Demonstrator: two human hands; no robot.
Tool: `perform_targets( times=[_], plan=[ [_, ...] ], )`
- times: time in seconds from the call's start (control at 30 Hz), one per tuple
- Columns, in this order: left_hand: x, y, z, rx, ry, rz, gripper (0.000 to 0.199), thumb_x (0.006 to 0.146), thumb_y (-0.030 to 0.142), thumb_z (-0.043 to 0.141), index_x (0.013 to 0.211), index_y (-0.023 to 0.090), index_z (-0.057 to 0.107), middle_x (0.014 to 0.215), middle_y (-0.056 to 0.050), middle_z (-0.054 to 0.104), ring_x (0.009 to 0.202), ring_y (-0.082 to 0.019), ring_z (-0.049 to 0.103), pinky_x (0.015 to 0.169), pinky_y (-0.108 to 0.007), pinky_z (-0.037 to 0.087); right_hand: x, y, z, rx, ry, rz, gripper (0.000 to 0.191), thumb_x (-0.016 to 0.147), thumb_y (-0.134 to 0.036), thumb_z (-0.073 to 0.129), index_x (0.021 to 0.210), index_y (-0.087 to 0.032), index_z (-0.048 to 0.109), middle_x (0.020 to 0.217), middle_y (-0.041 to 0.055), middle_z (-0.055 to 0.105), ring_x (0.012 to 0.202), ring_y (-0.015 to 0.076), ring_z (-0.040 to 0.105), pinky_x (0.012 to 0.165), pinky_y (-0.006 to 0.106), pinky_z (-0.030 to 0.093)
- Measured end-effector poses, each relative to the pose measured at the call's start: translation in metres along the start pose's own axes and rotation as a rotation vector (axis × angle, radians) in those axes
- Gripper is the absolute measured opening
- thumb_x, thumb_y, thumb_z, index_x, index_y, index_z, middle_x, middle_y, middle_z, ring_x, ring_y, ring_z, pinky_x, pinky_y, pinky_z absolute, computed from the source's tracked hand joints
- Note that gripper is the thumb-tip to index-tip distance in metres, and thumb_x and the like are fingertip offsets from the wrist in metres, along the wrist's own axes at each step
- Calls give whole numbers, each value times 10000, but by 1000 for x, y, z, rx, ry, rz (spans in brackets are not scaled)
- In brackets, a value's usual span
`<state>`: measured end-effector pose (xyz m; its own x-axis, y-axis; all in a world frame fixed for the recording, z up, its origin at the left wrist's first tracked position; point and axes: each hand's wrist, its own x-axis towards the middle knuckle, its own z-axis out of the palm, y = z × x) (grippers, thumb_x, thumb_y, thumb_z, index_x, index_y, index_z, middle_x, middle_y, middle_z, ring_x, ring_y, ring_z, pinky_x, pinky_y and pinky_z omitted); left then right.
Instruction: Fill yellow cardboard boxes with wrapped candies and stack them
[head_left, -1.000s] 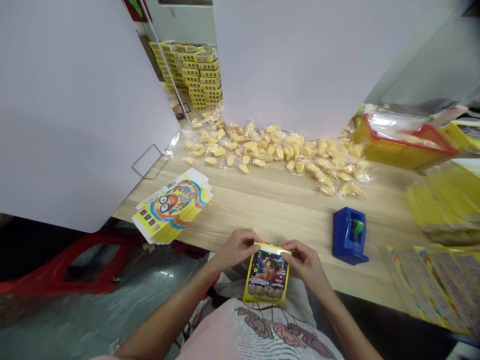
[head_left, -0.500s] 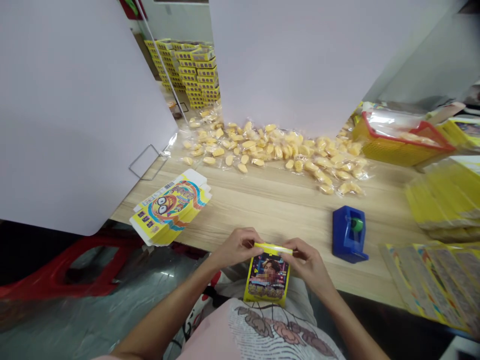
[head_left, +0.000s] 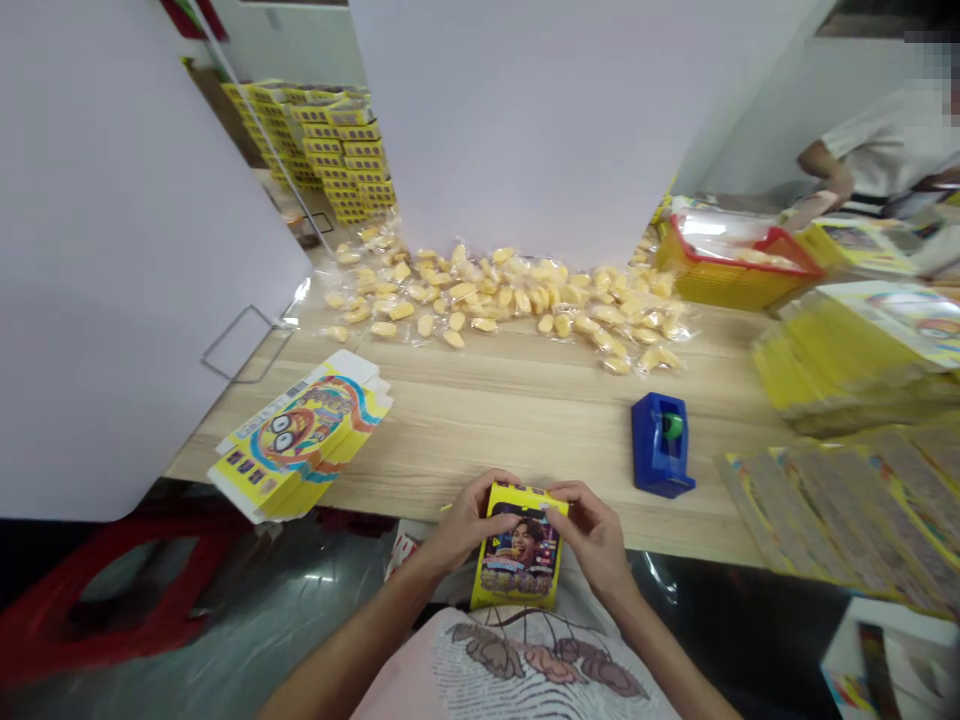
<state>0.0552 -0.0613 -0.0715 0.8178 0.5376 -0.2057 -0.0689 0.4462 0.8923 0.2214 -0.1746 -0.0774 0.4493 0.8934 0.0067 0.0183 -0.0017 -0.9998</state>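
A yellow printed cardboard box rests upright against my lap at the table's front edge, its picture side towards me. My left hand grips its upper left corner, the thumb lying across the front. On the upper right corner is my right hand, thumb on the front and fingers behind. The box's top end looks closed over. Further right on the table stands a blue tape dispenser with a green core. To the left lies a stack of flattened yellow boxes.
Wrapped yellow pieces spread along the table's back below a white panel. At right are a red and yellow basket, stacked yellow cartons and fanned flat packs. A red stool stands at lower left; another person's arm shows behind.
The view has swung to the right, bringing a person into sight. Both hands still hold the box; its top flap, earlier a pale open edge, now appears folded down.
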Motion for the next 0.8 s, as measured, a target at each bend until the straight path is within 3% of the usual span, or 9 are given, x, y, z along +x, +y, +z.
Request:
perform_targets(
  times=[0.13,0.23,0.3,0.37,0.43,0.57,0.7,0.8],
  plan=[
    [3,3,0,129,6,17,343,724,280,747,1009,186,583,906,-26,620,816,-160,575,695,-227,462,-3,-10,-2,-17,-14,-48,115,816,-319,654,871,-219,673,970,66,642,933,201,603,824,319,476],
    [8,0,-6,196,35,30,299,744,283,729,1008,208,610,962,-28,632,869,-177,588,734,-238,479,0,-18,-24,-189,15,-141,217,821,-310,646,1023,-238,682,1145,86,603,1086,220,554,917,356,448],
    [11,-4,-9,191,50,4,297,748,298,722,1017,231,616,1017,-28,634,895,-195,599,744,-254,496,3,-19,-53,-304,258,-199,255,827,-316,632,1064,-229,664,1187,101,570,1101,222,533,896,356,452],
    [12,-9,-10,178,72,-23,305,750,317,720,1029,251,617,1059,-24,633,915,-207,608,751,-266,509,8,-16,-86,-356,603,-204,240,831,-355,613,1004,-197,663,1092,102,586,967,201,560,790,328,470],
    [11,-12,-10,176,89,-34,313,757,331,711,1047,266,611,1103,-20,623,946,-214,608,771,-273,513,16,-9,-115,-361,794,-124,277,795,-425,626,890,-169,674,941,80,605,794,176,557,686,303,461],
    [10,-12,-8,205,57,-43,366,758,342,708,1092,274,576,1129,-23,604,988,-229,597,801,-290,515,34,9,-139,-329,739,13,346,673,-497,688,728,-156,711,710,36,606,622,158,520,581,285,429],
    [9,-10,-5,199,53,-50,436,736,362,724,1120,268,540,1053,-27,624,920,-227,610,772,-301,525,45,16,-134,-311,781,-12,324,631,-489,708,653,-166,716,648,19,578,605,152,487,584,289,421],
    [11,-8,-4,201,61,-30,419,745,354,720,1106,261,529,1049,-24,622,913,-215,611,766,-285,519,45,14,-126,-297,860,-64,281,636,-450,722,655,-170,712,724,29,568,704,170,504,682,318,440]
  ],
)
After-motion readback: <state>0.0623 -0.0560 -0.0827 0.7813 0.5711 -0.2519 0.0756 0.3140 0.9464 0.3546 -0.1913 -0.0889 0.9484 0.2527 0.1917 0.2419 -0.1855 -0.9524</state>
